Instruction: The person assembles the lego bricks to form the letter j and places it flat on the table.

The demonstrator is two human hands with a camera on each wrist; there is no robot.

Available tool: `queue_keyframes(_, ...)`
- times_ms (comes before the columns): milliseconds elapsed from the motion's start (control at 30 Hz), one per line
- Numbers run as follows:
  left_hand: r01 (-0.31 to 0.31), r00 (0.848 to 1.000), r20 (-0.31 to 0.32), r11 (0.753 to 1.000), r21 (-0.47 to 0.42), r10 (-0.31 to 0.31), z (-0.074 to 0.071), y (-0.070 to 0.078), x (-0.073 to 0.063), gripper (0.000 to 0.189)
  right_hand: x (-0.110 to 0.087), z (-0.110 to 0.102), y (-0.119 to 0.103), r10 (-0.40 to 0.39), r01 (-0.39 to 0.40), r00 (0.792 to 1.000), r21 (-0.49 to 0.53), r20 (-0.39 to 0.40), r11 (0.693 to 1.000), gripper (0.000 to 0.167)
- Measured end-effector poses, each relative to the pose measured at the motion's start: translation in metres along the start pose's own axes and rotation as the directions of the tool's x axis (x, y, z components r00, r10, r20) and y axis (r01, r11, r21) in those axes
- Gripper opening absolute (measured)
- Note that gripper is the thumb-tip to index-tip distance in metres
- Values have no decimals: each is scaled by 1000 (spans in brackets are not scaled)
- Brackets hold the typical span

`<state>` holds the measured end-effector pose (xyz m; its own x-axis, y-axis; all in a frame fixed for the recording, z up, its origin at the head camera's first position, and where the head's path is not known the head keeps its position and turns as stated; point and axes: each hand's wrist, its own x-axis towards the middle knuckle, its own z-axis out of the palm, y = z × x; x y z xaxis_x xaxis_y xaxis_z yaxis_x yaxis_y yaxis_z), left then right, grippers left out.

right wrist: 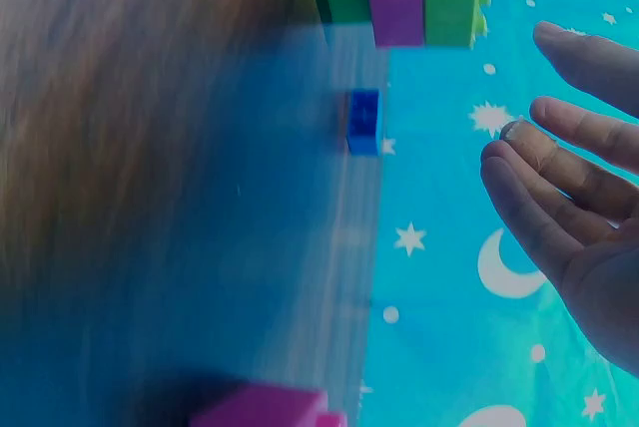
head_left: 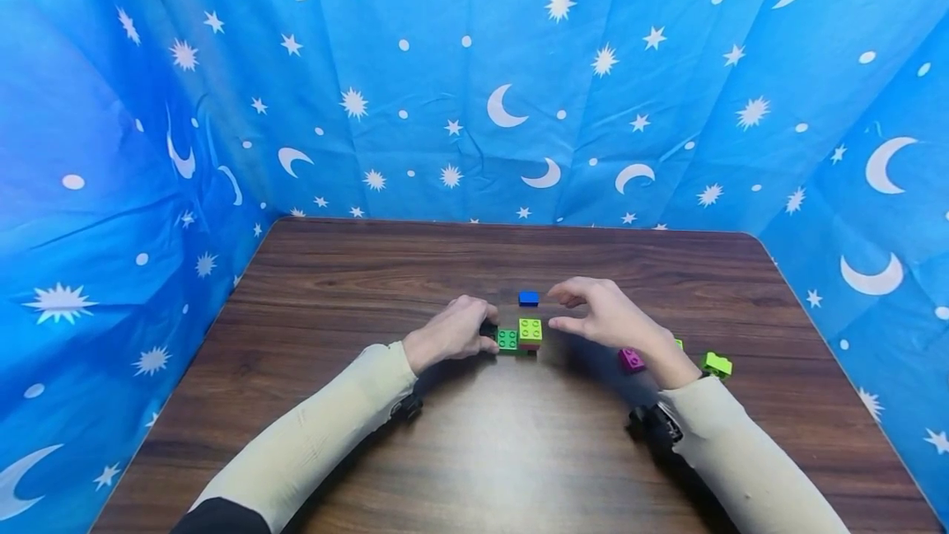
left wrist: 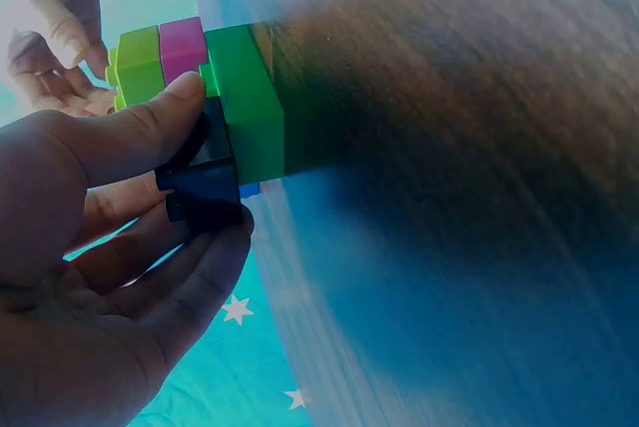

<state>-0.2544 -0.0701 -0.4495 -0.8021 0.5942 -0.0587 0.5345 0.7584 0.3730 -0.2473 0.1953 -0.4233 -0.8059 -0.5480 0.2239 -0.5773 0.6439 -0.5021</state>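
Note:
My left hand [head_left: 455,332] pinches a black toy building brick [left wrist: 205,193] between thumb and fingers. That brick sits against the left end of a green brick [head_left: 507,340], and the thumb tip overlaps the green one in the left wrist view. On the green brick's right part stands a magenta brick [left wrist: 183,45] topped by a lime brick [head_left: 530,329]. My right hand [head_left: 604,316] hovers just right of this stack, fingers relaxed and apart from it, holding nothing. In the right wrist view, its loosely bent fingers [right wrist: 559,163] show against the curtain.
A blue brick [head_left: 529,299] lies behind the stack. To the right, by my right wrist, are a magenta brick [head_left: 632,360] and a lime brick [head_left: 717,365]; another lime piece [head_left: 679,344] is mostly hidden by that wrist. A blue star-and-moon curtain [head_left: 445,89] surrounds the wooden table [head_left: 356,262].

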Motion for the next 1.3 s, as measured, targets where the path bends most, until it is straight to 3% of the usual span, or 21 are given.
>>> queue_keyframes(467, 9, 1000, 2, 1000, 4, -9, 3, 0, 2, 39, -19, -25, 17, 57, -59, 995, -14, -81, 998, 41)
queue_keyframes(833, -11, 1000, -9, 1000, 6, 11, 4, 1, 2, 37, -34, -32, 32, 73, -84, 987, -65, -146, 994, 42)
queue_keyframes(1033, -14, 1000, -1, 1000, 5, 14, 2, 0, 2, 38, -45, -34, 38, 107, -116, 984, -60, -140, 991, 43)
queue_keyframes(1300, -16, 1000, 3, 1000, 7, 16, -2, -2, 2, 38, -58, -33, 47, 173, -178, 982, -62, -70, 982, 47)
